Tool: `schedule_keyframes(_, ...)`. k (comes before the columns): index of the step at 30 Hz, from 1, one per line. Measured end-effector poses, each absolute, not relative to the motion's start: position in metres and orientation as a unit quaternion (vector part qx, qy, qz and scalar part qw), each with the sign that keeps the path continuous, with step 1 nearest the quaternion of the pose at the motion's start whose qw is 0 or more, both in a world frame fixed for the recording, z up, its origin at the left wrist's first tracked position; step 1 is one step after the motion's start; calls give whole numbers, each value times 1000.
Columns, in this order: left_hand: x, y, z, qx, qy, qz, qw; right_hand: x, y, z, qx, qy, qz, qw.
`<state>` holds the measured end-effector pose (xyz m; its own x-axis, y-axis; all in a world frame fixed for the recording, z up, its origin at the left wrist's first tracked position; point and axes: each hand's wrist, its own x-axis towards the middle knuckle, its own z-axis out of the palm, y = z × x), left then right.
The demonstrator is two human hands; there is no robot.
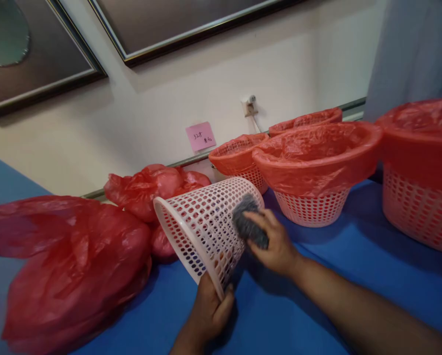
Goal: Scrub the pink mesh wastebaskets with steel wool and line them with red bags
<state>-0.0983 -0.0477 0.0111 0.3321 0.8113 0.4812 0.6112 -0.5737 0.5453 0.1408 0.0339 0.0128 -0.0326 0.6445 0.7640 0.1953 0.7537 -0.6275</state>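
Observation:
A pale pink mesh basket [202,222] lies tipped on its side on the blue table [354,256], its open mouth facing left. My left hand [209,313] grips its rim at the bottom, fingers closed round the edge. My right hand [276,244] holds a grey scouring pad [248,224] and presses it against the basket's outer wall near the base.
Loose red plastic bags [69,266] lie piled at the left. Several baskets lined with red bags [313,162] stand along the back and right; the largest [424,167] is at the right edge. A pink note [200,136] is stuck on the wall. A person's pale garment [416,49] shows at top right.

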Motion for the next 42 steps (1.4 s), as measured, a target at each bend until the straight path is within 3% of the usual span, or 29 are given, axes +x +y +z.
schedule_keyframes(3, -94, -45, 18, 844, 404, 332, 119, 131, -1, 21, -114, -787, 149, 588)
schedule_keyframes(5, -93, -45, 19, 851, 398, 321, 120, 130, -8, 22, -79, -795, 154, 581)
schedule_keyframes(7, -94, -46, 18, 842, 416, 325, 109, 133, 3, 20, -140, -773, 172, 595)
schedule_keyframes(12, -96, -49, 17, 857, 411, 303, 62, 153, 70, 7, -459, -576, 252, 627)
schedule_keyframes(15, -94, -49, 20, 858, 420, 292, 52, 160, 84, 6, -511, -522, 275, 626)
schedule_keyframes(18, -91, -47, 24, 855, 432, 283, 48, 153, 59, 14, -410, -619, 222, 632)
schedule_keyframes(23, -87, -44, 27, 866, 411, 270, 86, 134, 0, 25, -113, -774, 161, 602)
schedule_keyframes(29, -96, -49, 8, 758, 457, 436, 166, 129, -5, 24, -88, -794, 140, 585)
schedule_keyframes(32, -103, -51, -1, 726, 483, 451, 191, 132, 3, 24, -142, -784, 148, 586)
schedule_keyframes(38, -107, -56, 0, 759, 476, 418, 148, 151, 58, 16, -461, -579, 237, 630)
schedule_keyframes(42, -103, -53, 9, 809, 442, 369, 121, 157, 69, 16, -476, -549, 258, 637)
